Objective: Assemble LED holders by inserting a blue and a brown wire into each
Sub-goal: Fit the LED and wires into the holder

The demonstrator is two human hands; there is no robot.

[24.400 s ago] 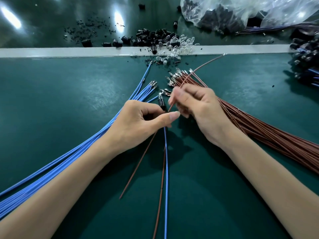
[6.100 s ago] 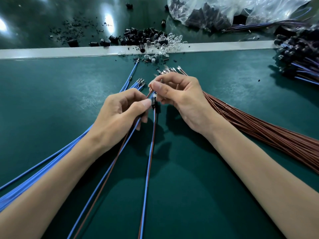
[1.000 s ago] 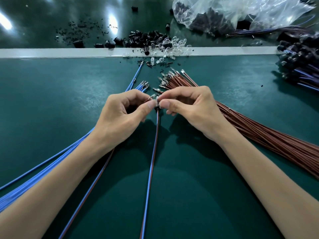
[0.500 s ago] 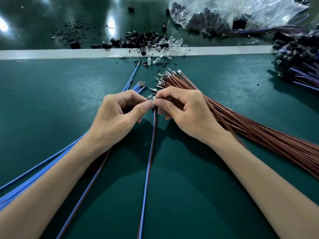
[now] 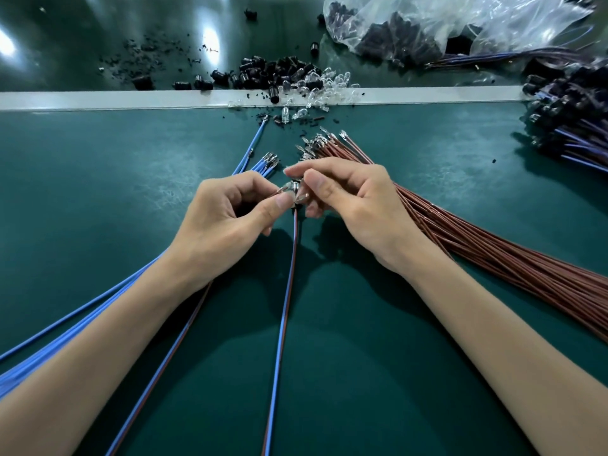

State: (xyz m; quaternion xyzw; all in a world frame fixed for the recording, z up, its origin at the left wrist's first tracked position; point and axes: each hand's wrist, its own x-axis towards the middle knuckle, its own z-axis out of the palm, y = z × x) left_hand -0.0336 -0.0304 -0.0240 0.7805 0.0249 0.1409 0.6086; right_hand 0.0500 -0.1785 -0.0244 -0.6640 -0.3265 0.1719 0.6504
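Both hands meet over the green mat at the middle. My right hand (image 5: 348,205) pinches a small LED holder (image 5: 295,189) with a clear tip between thumb and fingers. A blue and brown wire pair (image 5: 286,304) hangs from the holder toward me. My left hand (image 5: 227,218) pinches a second blue and brown wire pair (image 5: 164,366) whose metal ends touch the holder's left side. A bundle of blue wires (image 5: 82,320) runs under my left arm. A bundle of brown wires (image 5: 493,251) lies under my right hand.
Black holders (image 5: 263,72) and clear LEDs (image 5: 324,83) lie heaped on and behind the white strip (image 5: 98,98). A clear bag of black parts (image 5: 427,31) sits at the back right. Finished wired holders (image 5: 572,116) are piled at the right edge.
My right hand has turned the holder a little, so its clear tip now shows between the fingertips. My left thumb stays against it. The hanging wire pair has barely moved.
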